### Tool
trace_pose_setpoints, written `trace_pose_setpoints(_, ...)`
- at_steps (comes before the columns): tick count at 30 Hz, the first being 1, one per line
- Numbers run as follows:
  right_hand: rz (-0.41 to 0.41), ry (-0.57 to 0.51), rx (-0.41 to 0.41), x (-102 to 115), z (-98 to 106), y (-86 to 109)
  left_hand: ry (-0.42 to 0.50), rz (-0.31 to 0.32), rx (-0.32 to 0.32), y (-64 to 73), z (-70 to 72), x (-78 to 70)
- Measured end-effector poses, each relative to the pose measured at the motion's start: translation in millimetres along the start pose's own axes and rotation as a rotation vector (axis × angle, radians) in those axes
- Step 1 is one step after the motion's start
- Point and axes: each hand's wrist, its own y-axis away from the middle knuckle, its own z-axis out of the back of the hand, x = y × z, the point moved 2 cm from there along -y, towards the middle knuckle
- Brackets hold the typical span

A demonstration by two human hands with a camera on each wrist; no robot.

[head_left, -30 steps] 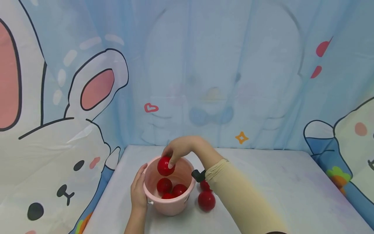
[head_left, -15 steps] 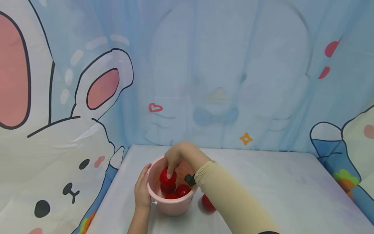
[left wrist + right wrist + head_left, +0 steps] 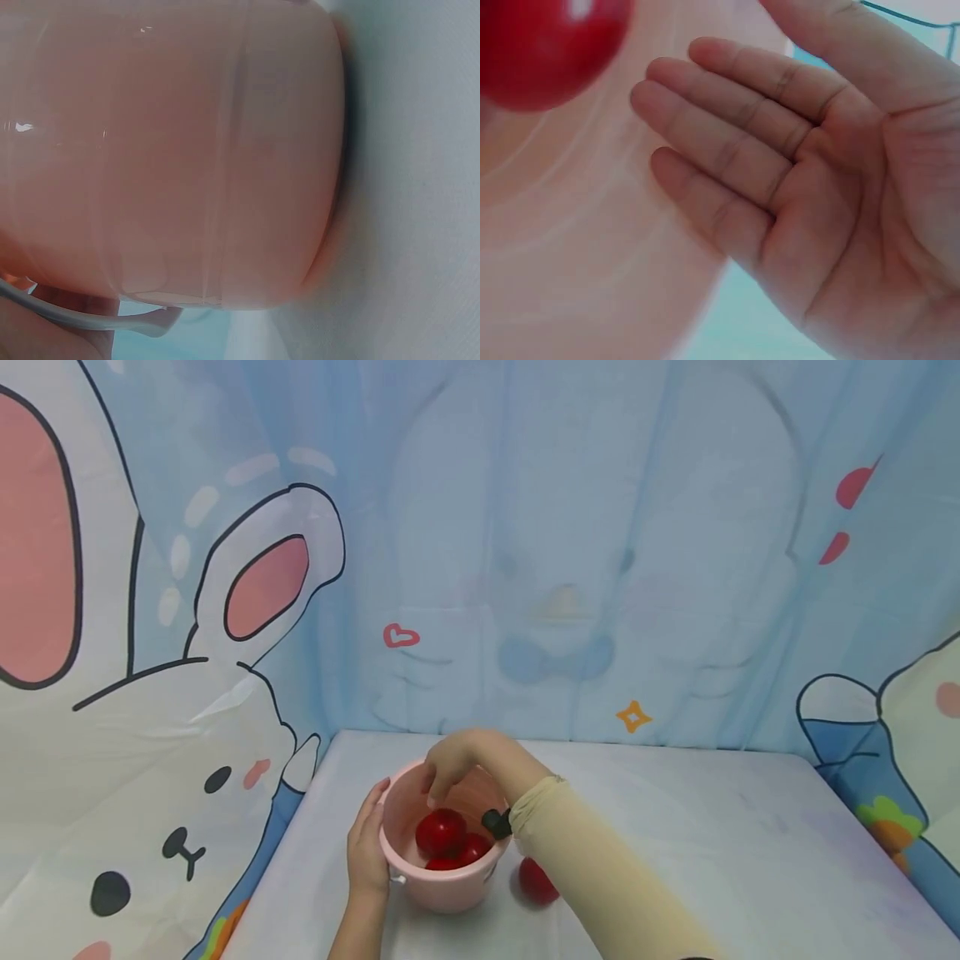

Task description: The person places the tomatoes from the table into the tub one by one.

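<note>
Loose red ball (image 3: 537, 883): sat on the bench (image 3: 697, 843) just beside the pink bucket (image 3: 450, 893), off its right side and partly hidden by the pale sleeve (image 3: 600, 868).
Bearing from the right hand (image 3: 452, 762): lower, to the right and closer to the person, with the bucket's wall in between; being round, the ball offered no long axis.
Nearer hand: the right, its forearm angling over beside the ball; the left had the bucket's full width between.
Red balls inside: at least three showed from where I stood, the uppermost ball (image 3: 441, 832) just below the right hand's fingertips (image 3: 646, 101), a gap visible in the right wrist view.
Right hand: dipped into the bucket's mouth, fingers straight and loosely parted, palm bare, holding nothing.
Left hand (image 3: 366, 852): rested along the bucket's left side, fingers extended up to the rim.
Bucket: upright on the bench, its grey handle (image 3: 90, 321) hanging against the side.
Backdrop: a blue curtain (image 3: 450, 527) printed with rabbits.
</note>
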Motion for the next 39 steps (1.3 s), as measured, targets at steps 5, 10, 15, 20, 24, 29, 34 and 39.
trace_pose_setpoints(5,0.085,0.008,-0.089,-11.9,6.9,19.9,-0.006,-0.001,0.006,1.3,-1.0,-1.2)
trace_pose_setpoints(10,0.119,-0.109,-0.164,-28.8,10.7,47.4,-0.020,-0.010,0.003,2.1,-0.5,-2.4)
trace_pose_setpoints(15,0.117,-0.195,-0.230,-49.3,7.9,73.8,-0.017,-0.032,0.006,2.9,-1.2,-3.6)
trace_pose_setpoints(20,0.092,-0.260,-0.309,-74.2,-2.2,95.6,-0.021,-0.047,-0.006,2.9,-1.1,-3.6)
trace_pose_setpoints(24,0.064,-0.315,-0.349,-91.4,-13.8,110.6,-0.018,-0.037,-0.005,3.1,-1.3,-2.9)
trace_pose_setpoints(29,0.044,-0.388,-0.371,-107.1,-34.5,120.3,-0.023,-0.024,-0.004,3.4,-1.1,-2.7)
trace_pose_setpoints(34,0.017,-0.442,-0.404,-121.4,-57.1,119.8,-0.020,-0.038,-0.009,3.4,-0.8,-3.4)
trace_pose_setpoints(39,-0.016,-0.464,-0.457,-133.7,-76.8,117.1,-0.024,-0.076,-0.008,3.8,-1.1,-3.5)
